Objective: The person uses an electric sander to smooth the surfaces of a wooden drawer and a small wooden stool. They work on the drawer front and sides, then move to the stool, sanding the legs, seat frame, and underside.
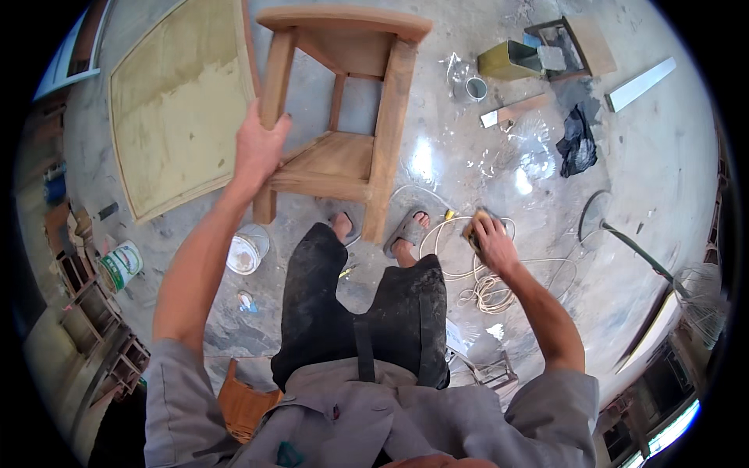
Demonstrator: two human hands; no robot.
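A brown wooden stool-like piece of furniture (388, 132), with thick legs and a wide curved board at its far end, is in front of my feet. My left hand (259, 144) is closed round its left leg, thumb toward the inner side. Out to the right, apart from the wood, my right hand (495, 245) curls over a small yellow-brown block-like thing (471, 232). The fingers cover most of that thing, so its exact kind is hidden. Just below this hand, a pale cord (488, 296) lies in loops on the floor.
A large yellowish panel (175, 117) lies left of the furniture. White buckets (243, 256) stand at the left. Farther right are a square yellow tin (503, 62), a metal can (475, 89), a black plastic bag (577, 142) and a fan (651, 261) lying over.
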